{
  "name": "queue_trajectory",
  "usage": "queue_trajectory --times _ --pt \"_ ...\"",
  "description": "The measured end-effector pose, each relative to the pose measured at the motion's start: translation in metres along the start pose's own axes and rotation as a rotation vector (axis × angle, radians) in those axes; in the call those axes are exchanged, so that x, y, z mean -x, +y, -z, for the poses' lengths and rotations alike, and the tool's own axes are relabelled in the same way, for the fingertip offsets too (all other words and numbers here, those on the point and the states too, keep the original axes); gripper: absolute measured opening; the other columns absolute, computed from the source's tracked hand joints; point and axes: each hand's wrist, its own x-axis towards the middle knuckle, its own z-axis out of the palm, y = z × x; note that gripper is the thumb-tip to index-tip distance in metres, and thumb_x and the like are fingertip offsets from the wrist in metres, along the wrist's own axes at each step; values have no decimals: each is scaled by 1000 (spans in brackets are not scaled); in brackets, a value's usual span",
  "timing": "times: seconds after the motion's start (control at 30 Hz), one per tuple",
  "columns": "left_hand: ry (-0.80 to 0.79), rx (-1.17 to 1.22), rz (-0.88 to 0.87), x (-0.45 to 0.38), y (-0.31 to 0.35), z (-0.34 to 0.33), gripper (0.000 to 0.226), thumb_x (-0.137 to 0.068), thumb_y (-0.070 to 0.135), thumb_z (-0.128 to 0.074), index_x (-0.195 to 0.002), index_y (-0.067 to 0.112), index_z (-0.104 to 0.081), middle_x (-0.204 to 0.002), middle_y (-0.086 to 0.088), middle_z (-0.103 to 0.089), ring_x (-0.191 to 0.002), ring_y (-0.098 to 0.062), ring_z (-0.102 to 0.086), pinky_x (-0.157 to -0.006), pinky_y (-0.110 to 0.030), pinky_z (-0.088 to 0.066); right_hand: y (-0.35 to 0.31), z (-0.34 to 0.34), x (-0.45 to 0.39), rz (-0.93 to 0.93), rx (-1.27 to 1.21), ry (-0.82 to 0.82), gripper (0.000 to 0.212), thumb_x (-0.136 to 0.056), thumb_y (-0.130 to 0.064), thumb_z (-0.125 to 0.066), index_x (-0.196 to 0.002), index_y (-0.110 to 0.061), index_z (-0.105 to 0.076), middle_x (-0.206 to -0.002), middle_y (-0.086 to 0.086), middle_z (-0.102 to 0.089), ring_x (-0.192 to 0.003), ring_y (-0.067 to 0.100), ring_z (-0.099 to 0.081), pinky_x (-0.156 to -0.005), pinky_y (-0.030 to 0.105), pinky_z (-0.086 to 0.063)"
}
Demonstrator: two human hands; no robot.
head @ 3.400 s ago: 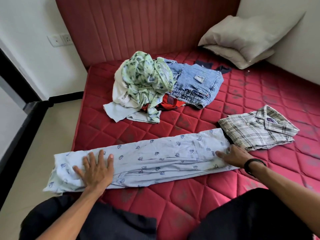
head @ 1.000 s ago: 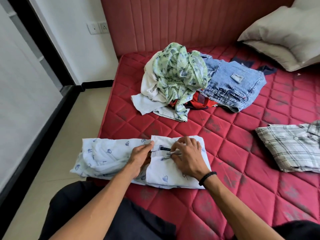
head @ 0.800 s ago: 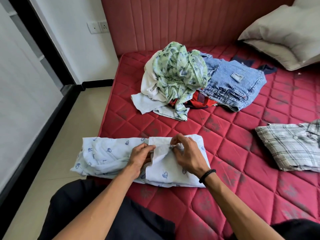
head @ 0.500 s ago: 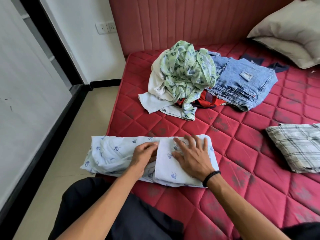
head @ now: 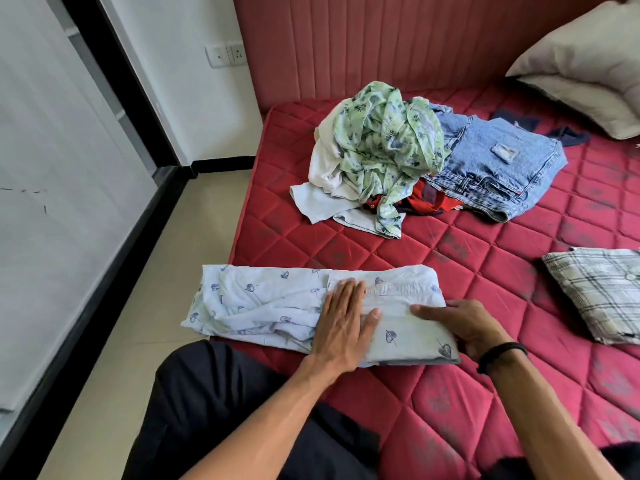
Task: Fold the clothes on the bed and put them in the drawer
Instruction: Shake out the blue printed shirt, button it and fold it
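A pale blue shirt [head: 270,299] with a small leaf print lies along the near edge of the red quilted mattress [head: 485,393], its right part doubled over. My left hand [head: 341,323] presses flat on the shirt's middle, fingers straight. My right hand [head: 460,323] grips the right edge of the doubled part, thumb on top and fingers hidden beneath it. A heap of unfolded clothes [head: 384,157], with a green floral garment on top, lies farther back. Denim jeans [head: 498,168] lie to the heap's right. A folded plaid shirt [head: 602,292] rests at the right edge.
Two beige pillows [head: 588,60] lean in the far right corner by the padded red headboard [head: 381,39]. The tiled floor [head: 138,341] runs along the bed's left side beside a white wall panel. No drawer is in view.
Earlier the shirt lay as a long strip; its right end was brought over the middle. In the last half second my left hand flattened onto the shirt and my right hand shifted to the doubled part's right edge.
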Motion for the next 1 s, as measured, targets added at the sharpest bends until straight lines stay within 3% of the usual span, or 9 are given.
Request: queue_trajectory --times 0.17,0.3,0.37,0.43,0.53,0.6,0.7,0.83,1.0 --pt "-78 116 56 3 59 -9 92 -95 73 4 -164 14 -12 -170 -12 -16 -159 -22 -8 -128 -33 4 -9 42 25 108 16 148 28 -69 -8 -92 -91 1 -77 -73 15 -77 -59 24 -71 -54 31 -61" --pt "-107 141 -314 4 131 -36 62 -112 38 -6 -150 3 -40 -147 -38 -45 -137 -56 -43 -119 -56 -31 -14 115 62 282 161 351 17 -71 -14 -91 -76 -5 -77 -64 10 -73 -60 24 -64 -55 27 -51" --pt "-291 415 -181 -5 170 -4 70 -111 42 -9 -124 -5 -60 -133 -34 -57 -131 -48 -49 -118 -41 -28 -23 138 76 351 259 449 21 -72 -18 -90 -66 -7 -73 -57 8 -69 -57 23 -58 -56 31 -46" --pt "-305 841 109 -18 187 38 66 -104 60 -29 -94 7 -66 -101 -23 -68 -105 -37 -64 -92 -36 -43 -35 136 84 426 365 492 25 -75 -24 -88 -66 -8 -71 -55 5 -67 -56 25 -59 -57 40 -50" --pt "-484 1257 372 -41 167 93 79 -82 90 -41 -107 22 -74 -89 -7 -74 -82 -24 -72 -73 -32 -56 -58 83 92 559 498 361 32 -77 -43 -85 -76 -16 -69 -56 -8 -63 -54 15 -56 -47 31 -46" --pt "-546 1375 446 -49 121 112 71 -85 80 -55 -117 19 -74 -99 -9 -77 -86 -24 -74 -74 -31 -59 -66 30 94 573 434 29 35 -82 -39 -84 -109 -24 -68 -80 -8 -75 -64 7 -67 -56 18 -51" --pt "-398 1285 567 -44 47 119 46 -92 39 -75 -123 6 -69 -102 -18 -77 -82 -27 -74 -71 -33 -59 -55 -33 83 618 323 -260 36 -90 -25 -78 -122 -10 -69 -97 2 -79 -86 17 -76 -82 45 -62" --pt "-209 1292 688 -27 -16 111 24 -92 11 -72 -115 5 -72 -103 -19 -77 -83 -27 -74 -71 -34 -61 -20 -53 42 951 689 211 40 -97 -46 -61 -127 -21 -69 -126 -4 -70 -116 17 -65 -100 34 -51" --pt "-164 1090 765 -24 -51 107 32 -91 14 -71 -123 10 -70 -101 -13 -78 -91 -31 -74 -78 -41 -61 31 -73 -3 924 1167 167 72 -98 -75 -27 -162 -44 -12 -171 1 -15 -156 31 -16 -121 59 -18"
